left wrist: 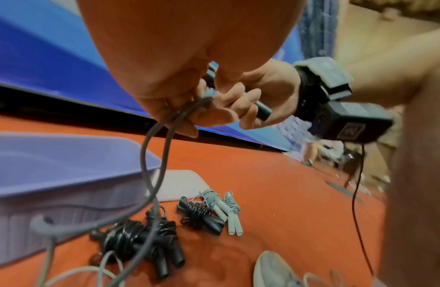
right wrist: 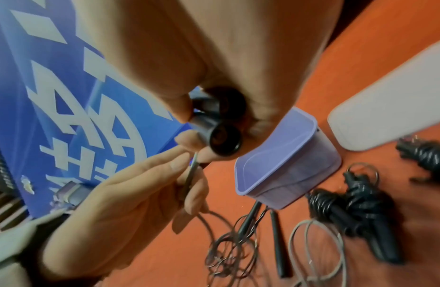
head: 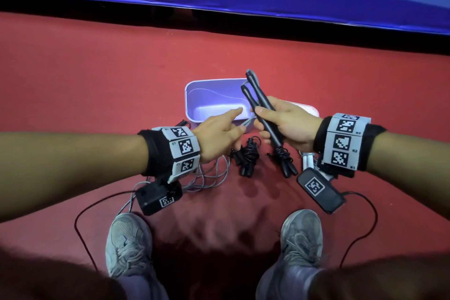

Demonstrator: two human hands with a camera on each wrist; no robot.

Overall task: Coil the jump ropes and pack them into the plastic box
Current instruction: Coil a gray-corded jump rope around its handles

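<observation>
My right hand (head: 272, 122) grips the two black handles (head: 255, 97) of a jump rope, held side by side above the floor, tips pointing over the purple plastic box (head: 192, 105). From the handles a grey cord (left wrist: 152, 155) hangs down, and my left hand (head: 237, 126) pinches it just beside the right hand, index finger stretched out. In the right wrist view the handle ends (right wrist: 221, 126) face the camera and the left hand's fingers (right wrist: 189, 182) hold the cord (right wrist: 192, 172). The box stands open with nothing in it.
The box's white lid (head: 309, 108) lies to its right. On the red floor near the box are two coiled black ropes (head: 246, 156) (head: 285, 161), a coiled pale grey rope (left wrist: 226, 207), loose grey cord (head: 207, 178) and a thin wire rope with black handles (right wrist: 275, 233). My shoes (head: 129, 238) are below.
</observation>
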